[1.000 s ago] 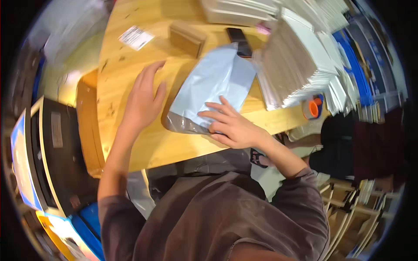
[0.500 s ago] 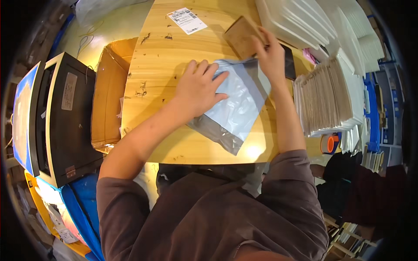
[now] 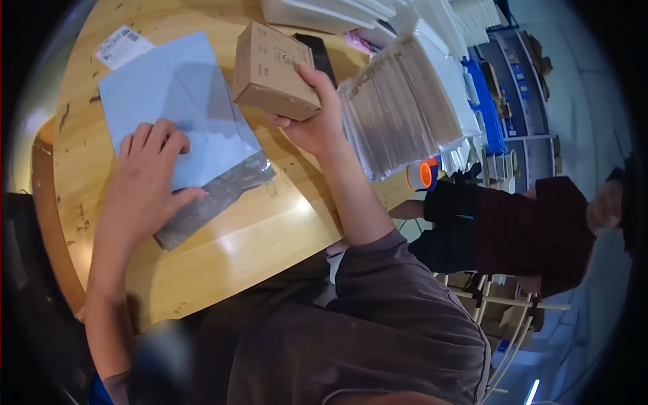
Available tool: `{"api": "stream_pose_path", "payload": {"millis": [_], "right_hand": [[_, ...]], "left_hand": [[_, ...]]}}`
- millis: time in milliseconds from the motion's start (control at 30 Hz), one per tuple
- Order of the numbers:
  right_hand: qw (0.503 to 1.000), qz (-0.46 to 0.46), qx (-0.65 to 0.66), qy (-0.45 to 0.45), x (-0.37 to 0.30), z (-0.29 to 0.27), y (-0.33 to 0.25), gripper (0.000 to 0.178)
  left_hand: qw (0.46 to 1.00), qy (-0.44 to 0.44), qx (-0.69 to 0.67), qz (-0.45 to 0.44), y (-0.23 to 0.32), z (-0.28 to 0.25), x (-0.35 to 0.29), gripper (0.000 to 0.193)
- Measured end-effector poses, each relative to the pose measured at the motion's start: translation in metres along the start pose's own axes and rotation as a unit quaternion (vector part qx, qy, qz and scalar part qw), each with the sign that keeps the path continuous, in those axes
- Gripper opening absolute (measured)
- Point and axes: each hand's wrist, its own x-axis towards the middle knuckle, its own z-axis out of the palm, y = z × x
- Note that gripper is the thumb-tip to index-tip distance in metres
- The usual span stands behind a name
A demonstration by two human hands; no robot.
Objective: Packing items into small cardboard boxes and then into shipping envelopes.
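Note:
A small brown cardboard box [image 3: 273, 61] is held up over the table by my right hand [image 3: 322, 128], its fingers and thumb wrapped round the near right end. To the left, a light blue plastic mailer bag [image 3: 202, 111] with a grey strip along its near edge lies flat on the wooden table. My left hand [image 3: 142, 185] rests on the bag's lower left part, fingers bent and thumb spread apart. A white printed label [image 3: 123, 46] lies by the bag's far left corner, partly covered by it.
Upright stacks of flat, pale sleeves [image 3: 405, 101] stand along the table's right side, with white folded packaging [image 3: 324, 12] behind. An orange tape roll [image 3: 425, 174] sits near them. A person in dark red [image 3: 533, 236] is at the right, near shelves [image 3: 523, 94].
The view has swung to the right. My right hand has brought the box nearer and now grips it by its end. The bag lies closer to the label, with my left hand still on it.

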Motion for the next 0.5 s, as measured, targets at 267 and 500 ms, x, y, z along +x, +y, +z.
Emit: {"api": "stream_pose_path", "payload": {"millis": [267, 500], "right_hand": [[0.943, -0.058, -0.328, 0.016, -0.034, 0.026, -0.037, 0.071], [0.906, 0.079, -0.398, -0.124, -0.039, 0.035, -0.003, 0.068]], "left_hand": [[0.988, 0.154, 0.005, -0.027, -0.017, 0.022, 0.010, 0.008], [0.968, 0.223, -0.052, -0.101, -0.002, 0.013, 0.013, 0.006]]}}
